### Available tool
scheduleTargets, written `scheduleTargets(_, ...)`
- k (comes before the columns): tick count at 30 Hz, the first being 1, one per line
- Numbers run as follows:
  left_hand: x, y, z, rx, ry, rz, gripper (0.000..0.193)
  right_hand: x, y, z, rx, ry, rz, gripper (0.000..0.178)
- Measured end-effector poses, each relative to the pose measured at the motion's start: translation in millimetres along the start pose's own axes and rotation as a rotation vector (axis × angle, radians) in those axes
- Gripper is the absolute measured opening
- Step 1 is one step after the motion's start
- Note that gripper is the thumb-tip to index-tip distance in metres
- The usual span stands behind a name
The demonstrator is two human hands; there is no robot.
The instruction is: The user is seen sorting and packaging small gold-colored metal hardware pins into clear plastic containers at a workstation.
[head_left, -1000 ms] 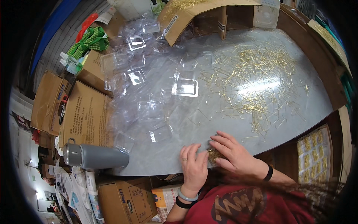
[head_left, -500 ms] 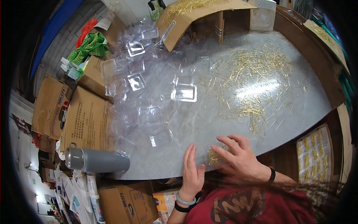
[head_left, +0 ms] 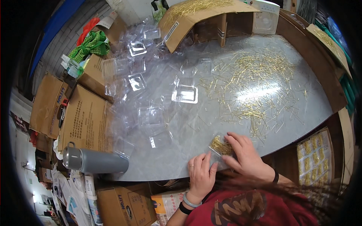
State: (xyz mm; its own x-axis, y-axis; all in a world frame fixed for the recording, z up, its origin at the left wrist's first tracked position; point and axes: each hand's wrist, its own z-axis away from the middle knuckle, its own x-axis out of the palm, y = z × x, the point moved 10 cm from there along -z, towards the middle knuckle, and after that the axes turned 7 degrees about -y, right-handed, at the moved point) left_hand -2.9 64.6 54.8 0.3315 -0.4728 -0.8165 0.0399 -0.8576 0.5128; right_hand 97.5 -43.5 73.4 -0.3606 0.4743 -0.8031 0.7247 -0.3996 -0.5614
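Observation:
A small clear plastic box lies near the table's front edge, with a bundle of gold wire hooks in it. My right hand curves round the right side of the box, its fingers and thumb apart. My left hand is at the box's near left side, fingertips close to its corner, thumb held off. Whether those fingertips touch the box I cannot tell. Beyond my hands a wide heap of loose gold hooks spreads over the grey table.
Many clear plastic boxes are piled on the table's left. A grey bottle lies at the front left. A bent cardboard piece and a white device stand at the back. At lower right sits a tray of filled boxes.
My right hand has drawn back to the right, uncovering the hooks in the box. My left hand has moved right toward the box, its fingers now more bent.

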Motion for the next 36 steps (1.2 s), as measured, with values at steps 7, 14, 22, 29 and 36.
scheduleTargets(7,2,-5,-15,-0.03,-0.009,-0.052,0.054,-1,-1,11,-0.053,-0.008,-0.106,0.022)
scheduleTargets(14,10,-3,-11,0.003,0.009,-0.017,0.061,-2,-10,6,-0.071,0.046,-0.097,0.019)
scheduleTargets(22,9,-5,-8,0.013,0.053,-0.03,0.057,-8,3,10,0.035,0.064,-0.264,0.02)
scheduleTargets(29,9,-3,-13,0.057,0.028,0.105,0.055,4,-11,5,-0.087,0.012,-0.301,0.019)
scheduleTargets(36,-2,-1,-15,0.071,-0.006,0.209,0.066,0,-19,2,-0.145,-0.012,-0.362,0.012)
